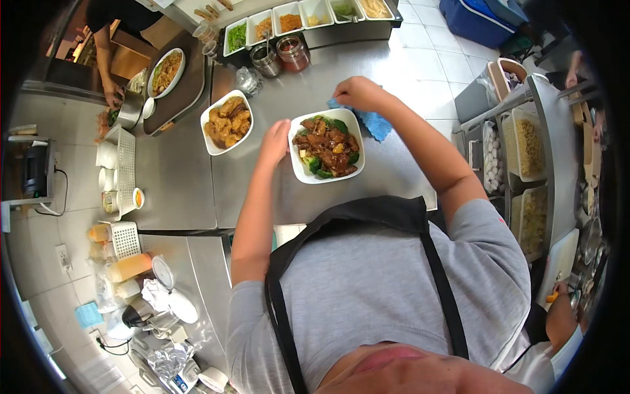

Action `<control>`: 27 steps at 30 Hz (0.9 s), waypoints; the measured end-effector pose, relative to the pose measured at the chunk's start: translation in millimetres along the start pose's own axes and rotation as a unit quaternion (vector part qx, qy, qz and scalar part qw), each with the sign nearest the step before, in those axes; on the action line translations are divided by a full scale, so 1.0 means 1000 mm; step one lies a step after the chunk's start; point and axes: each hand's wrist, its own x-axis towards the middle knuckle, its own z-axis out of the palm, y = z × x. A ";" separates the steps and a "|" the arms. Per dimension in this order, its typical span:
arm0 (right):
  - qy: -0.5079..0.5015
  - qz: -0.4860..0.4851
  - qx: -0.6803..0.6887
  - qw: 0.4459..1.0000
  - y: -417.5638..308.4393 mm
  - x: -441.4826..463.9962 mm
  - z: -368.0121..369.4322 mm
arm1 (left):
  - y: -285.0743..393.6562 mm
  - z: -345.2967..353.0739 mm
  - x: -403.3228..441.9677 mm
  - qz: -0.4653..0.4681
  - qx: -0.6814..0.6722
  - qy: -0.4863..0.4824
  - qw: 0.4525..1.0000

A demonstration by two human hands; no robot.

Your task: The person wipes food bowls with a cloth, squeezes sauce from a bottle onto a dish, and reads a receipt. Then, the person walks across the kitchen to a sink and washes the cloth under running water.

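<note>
A white square bowl of glazed meat and broccoli (326,148) stands on the steel counter (262,190). At its left rim is my left hand (277,139), its fingers closed on the edge. My right hand (359,92) is above the bowl's upper right side, closed on a blue cloth (375,123) that hangs down beside the bowl. To the left, another white bowl (228,123) holds fried pieces in brown sauce; neither hand touches it.
Topping containers (289,21) and two metal-lidded jars (293,54) line the counter's back. An oval noodle plate (167,73) rests on a brown tray (190,98). Another person's hand (113,96) is at a metal pot, upper left. Shelves (548,151) stand at right.
</note>
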 end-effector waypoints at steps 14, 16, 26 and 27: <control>-0.032 -0.007 -0.149 0.988 -0.032 0.010 0.037 | -0.013 0.005 0.027 0.146 0.102 -0.048 0.983; -0.018 -0.033 -0.133 0.990 -0.029 0.008 0.033 | -0.008 0.004 0.023 0.151 0.119 -0.048 0.980; -0.028 -0.053 0.047 0.997 0.000 0.008 -0.007 | -0.019 0.007 0.029 0.183 0.135 -0.014 0.974; -0.048 -0.064 0.042 0.996 0.001 0.012 -0.001 | -0.016 0.008 0.027 0.177 0.125 -0.015 0.976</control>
